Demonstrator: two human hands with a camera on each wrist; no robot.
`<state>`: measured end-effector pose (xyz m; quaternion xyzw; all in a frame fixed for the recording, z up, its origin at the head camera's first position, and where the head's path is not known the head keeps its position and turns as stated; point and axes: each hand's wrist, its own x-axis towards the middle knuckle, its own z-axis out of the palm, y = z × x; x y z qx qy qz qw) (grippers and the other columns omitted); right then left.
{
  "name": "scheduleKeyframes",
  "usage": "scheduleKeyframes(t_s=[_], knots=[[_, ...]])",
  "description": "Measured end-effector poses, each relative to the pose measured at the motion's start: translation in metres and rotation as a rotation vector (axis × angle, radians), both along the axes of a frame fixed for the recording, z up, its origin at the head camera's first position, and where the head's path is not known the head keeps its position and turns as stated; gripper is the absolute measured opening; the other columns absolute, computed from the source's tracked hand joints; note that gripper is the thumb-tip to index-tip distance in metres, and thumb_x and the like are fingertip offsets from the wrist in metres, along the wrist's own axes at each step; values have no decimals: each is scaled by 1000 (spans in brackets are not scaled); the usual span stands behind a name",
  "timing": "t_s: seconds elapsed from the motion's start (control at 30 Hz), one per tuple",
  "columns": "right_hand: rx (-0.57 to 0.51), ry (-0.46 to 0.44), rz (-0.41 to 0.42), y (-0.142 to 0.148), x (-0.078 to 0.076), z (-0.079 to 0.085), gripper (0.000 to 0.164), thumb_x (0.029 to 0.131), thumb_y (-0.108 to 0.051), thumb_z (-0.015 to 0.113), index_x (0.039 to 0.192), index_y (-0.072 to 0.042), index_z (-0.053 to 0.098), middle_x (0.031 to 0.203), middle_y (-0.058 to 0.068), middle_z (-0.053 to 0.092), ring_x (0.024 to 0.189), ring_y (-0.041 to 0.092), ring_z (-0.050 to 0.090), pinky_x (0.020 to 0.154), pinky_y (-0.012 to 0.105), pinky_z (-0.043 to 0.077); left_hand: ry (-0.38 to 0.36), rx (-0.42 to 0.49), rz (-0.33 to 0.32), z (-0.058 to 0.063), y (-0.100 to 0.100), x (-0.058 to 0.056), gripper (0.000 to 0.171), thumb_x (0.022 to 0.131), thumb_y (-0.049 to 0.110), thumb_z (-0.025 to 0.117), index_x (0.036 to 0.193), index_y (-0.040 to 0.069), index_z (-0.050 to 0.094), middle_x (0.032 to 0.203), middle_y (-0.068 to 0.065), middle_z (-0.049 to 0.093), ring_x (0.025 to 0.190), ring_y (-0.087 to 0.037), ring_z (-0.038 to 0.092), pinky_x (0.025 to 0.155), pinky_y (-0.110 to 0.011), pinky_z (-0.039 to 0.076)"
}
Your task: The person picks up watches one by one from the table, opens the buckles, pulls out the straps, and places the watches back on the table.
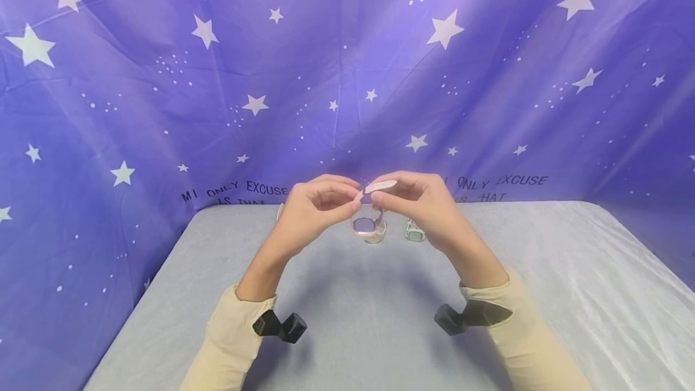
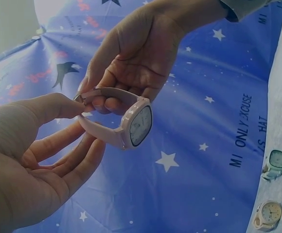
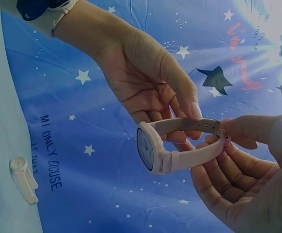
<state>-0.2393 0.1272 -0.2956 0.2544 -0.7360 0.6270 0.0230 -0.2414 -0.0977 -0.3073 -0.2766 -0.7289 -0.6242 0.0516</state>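
A pale pink wristwatch (image 1: pixel 364 225) with a squarish dark-rimmed face hangs in the air between both hands, its strap curved into a loop. My left hand (image 1: pixel 320 203) pinches the strap by thumb and fingertips close to the metal buckle (image 2: pixel 79 98). From the other side my right hand (image 1: pixel 420 198) pinches the strap near the same spot. Strap holes (image 3: pixel 206 126) show in one strap half. The two strap ends overlap at the buckle; whether it is fastened, I cannot tell.
On the grey cloth-covered table (image 1: pixel 358 330) lie a green square watch (image 1: pixel 415 234) and a cream round-faced watch (image 2: pixel 270 213). Another pale watch (image 3: pixel 19 166) lies at the left, mostly behind the left hand in the head view. A purple star-printed curtain (image 1: pixel 336 47) hangs behind.
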Motion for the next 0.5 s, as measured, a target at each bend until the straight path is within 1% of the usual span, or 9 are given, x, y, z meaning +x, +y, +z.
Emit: scheduleKeyframes(t_s=[0.07,0.2,0.27,0.5], knots=[[-1,-3,-2,0,0,0,26,91,-8,76,116,-2,73,105,10,78,89,21,74,85,35,61,2,-3,5,1,0,1,20,88,3,77,107,-5,75,121,-16,69,94,-18,74,87,-33,62],[-7,-6,-23,1,1,1,26,90,-8,76,115,-1,72,98,2,78,87,20,74,85,35,62,9,-4,20,2,0,1,18,88,3,77,106,-2,76,118,-11,71,94,-19,74,88,-34,62],[-10,-7,-38,1,0,0,26,90,-8,75,115,0,72,95,-2,78,85,18,74,84,34,62,13,-2,24,2,-1,1,18,88,3,77,105,-1,76,117,-10,71,94,-20,74,88,-34,62],[-26,-11,-46,3,-1,1,26,91,-7,75,115,1,71,92,-2,78,83,17,74,85,35,62,30,18,29,2,-3,-1,20,88,1,76,106,-5,74,116,-15,72,93,-19,74,88,-33,62]])
